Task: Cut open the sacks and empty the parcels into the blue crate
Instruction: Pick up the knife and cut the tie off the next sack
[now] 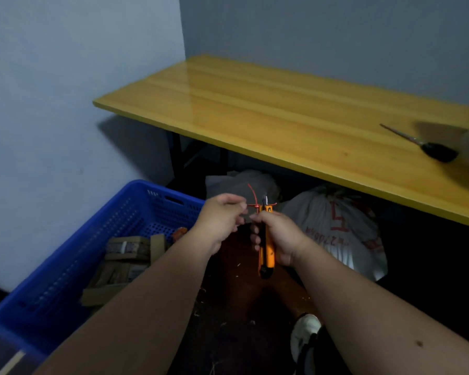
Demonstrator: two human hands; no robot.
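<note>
My right hand grips the knife; my left hand pinches the red tie beside its blade; sack just beyond.

Open floor is left between the blue crate on the left and the white sack on the right. Reach overhead and forward is blocked by the yellow tabletop; the crate is partly filled with parcels.
</note>
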